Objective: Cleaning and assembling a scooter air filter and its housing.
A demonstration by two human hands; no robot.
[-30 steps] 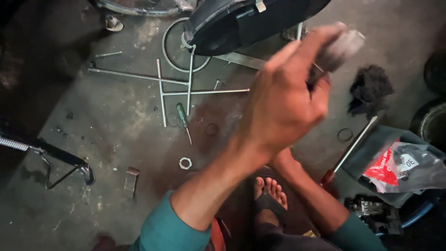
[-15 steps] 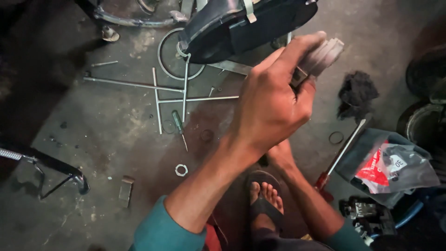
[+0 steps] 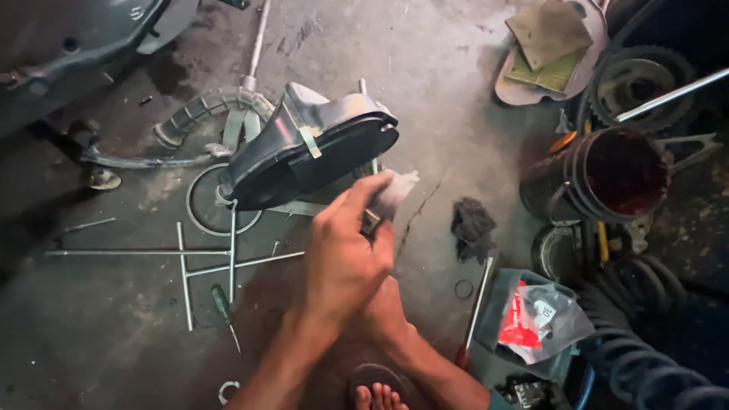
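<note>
My left hand (image 3: 342, 262) is closed around a crumpled pale grey rag (image 3: 393, 191) and presses it against a small dark metal part (image 3: 370, 222). Under it lies my right hand (image 3: 389, 313). Its fingers are hidden by the left hand, so I cannot tell its grip. Both hands hover over the concrete floor, just in front of a black plastic housing cover (image 3: 311, 148) that lies tilted on the ground. My foot in a sandal (image 3: 376, 393) shows at the bottom edge.
Several T-handle wrenches (image 3: 186, 262) and a green-handled screwdriver (image 3: 222, 302) lie to the left. On the right are a dark rag (image 3: 472, 224), a red-handled screwdriver (image 3: 475, 300), a plastic bag with a red packet (image 3: 541, 319), a black ribbed cylinder (image 3: 600, 173), a sprocket (image 3: 636, 85) and a corrugated hose (image 3: 645, 368).
My left hand has dropped from close to the camera down toward the floor, still gripping the rag. The view has shifted forward, showing more of the floor and the parts on the right.
</note>
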